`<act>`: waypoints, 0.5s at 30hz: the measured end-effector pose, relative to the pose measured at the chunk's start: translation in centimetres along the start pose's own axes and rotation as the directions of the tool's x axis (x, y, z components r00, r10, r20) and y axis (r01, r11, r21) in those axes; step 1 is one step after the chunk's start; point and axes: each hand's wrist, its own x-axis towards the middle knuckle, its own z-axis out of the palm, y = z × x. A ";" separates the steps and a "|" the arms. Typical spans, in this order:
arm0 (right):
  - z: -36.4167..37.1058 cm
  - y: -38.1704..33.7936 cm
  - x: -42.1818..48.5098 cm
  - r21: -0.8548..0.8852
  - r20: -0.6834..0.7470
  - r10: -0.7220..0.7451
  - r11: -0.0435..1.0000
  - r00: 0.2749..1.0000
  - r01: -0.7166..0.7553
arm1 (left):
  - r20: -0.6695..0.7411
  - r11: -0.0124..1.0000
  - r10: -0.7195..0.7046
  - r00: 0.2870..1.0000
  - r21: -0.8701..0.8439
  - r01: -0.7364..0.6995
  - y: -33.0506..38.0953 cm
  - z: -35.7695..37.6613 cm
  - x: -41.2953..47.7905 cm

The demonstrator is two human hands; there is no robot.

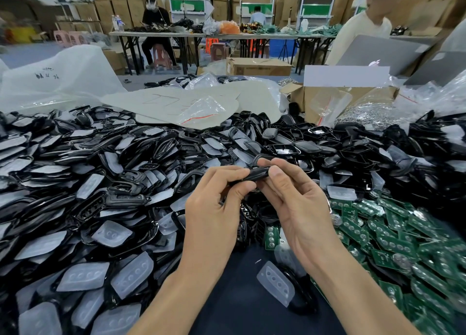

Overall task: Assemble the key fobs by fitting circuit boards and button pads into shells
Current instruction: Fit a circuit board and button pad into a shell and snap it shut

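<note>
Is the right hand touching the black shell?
Touching: the head view shows the right hand pinching the shell at its end.

The single view comes from a wide-angle camera worn on the person's head, looking forward and down across the work surface (pixel 239 312). It sits close over the left hand (pixel 214 208) and right hand (pixel 300 203), which pinch a black shell (pixel 254 175) just below the frame's centre. The pile of shells and pads (pixel 75 183) fills the left, green circuit boards (pixel 403 238) the lower right, and the far tables (pixel 156 33) curve along the top.
</note>
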 end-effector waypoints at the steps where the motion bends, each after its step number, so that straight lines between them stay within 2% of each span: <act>1: 0.0 0.0 0.0 -0.004 0.002 0.000 1.000 1.000 0.000 | -0.004 1.000 0.011 1.000 0.003 -0.011 0.0 0.0 0.0; 15: 0.3 0.0 -0.1 0.022 -0.007 0.021 1.000 1.000 -0.021 | -0.060 0.999 0.051 0.997 0.013 -0.050 -0.2 0.2 -0.1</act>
